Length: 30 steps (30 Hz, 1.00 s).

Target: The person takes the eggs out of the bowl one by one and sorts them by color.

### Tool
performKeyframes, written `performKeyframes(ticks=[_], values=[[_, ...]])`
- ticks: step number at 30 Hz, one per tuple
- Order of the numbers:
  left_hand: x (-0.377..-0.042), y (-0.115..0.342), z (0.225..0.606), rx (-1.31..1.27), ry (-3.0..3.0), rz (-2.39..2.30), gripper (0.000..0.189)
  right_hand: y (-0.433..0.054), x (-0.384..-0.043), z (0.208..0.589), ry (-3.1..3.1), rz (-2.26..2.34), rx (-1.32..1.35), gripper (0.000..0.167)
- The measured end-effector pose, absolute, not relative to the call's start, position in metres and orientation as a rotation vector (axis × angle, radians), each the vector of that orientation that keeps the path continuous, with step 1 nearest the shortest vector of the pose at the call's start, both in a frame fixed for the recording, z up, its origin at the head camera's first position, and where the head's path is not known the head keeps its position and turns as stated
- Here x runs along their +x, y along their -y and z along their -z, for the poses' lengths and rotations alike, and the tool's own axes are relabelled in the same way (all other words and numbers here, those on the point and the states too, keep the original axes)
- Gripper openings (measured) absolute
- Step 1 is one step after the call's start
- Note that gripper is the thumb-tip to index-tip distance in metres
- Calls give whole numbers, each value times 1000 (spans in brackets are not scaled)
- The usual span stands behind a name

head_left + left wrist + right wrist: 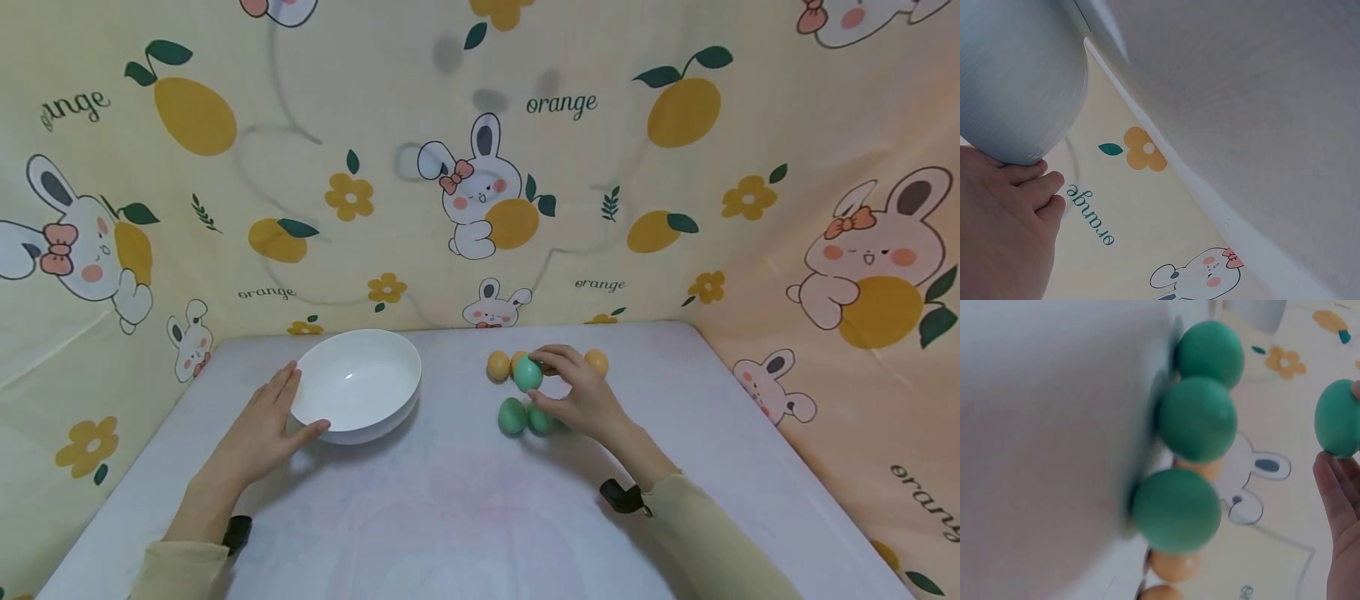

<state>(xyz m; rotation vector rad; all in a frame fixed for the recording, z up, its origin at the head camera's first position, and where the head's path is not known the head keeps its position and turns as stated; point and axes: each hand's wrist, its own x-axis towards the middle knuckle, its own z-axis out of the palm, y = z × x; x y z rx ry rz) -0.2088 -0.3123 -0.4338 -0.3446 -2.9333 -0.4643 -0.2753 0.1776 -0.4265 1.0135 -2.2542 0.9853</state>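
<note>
A white bowl [356, 379] stands on the left part of the table. My left hand [255, 433] rests against its left side, fingers fairly straight along the outer wall and thumb by the near rim. In the left wrist view, fingertips of the left hand [1010, 219] touch the bowl's outside [1022, 75]. Between thumb and fingers, my right hand [581, 396] pinches a green egg [528, 374] raised above the table. Below it lie more green eggs [512, 416], three in the right wrist view [1175, 509], partly hidden by the hand in the head view.
Behind the green eggs is a row of yellow-orange eggs [498, 366], one [596, 362] at its right end beyond the hand. The white table [450, 517] ends at a patterned cloth backdrop [360, 275], which also rises at both sides.
</note>
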Motion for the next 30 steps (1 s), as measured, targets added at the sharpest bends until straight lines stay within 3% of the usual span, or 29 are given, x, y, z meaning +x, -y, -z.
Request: performKeyframes(ticks=[30], values=[[-208, 311, 432, -346, 2941, 484, 110, -279, -269, 441, 2385, -749, 898, 56]])
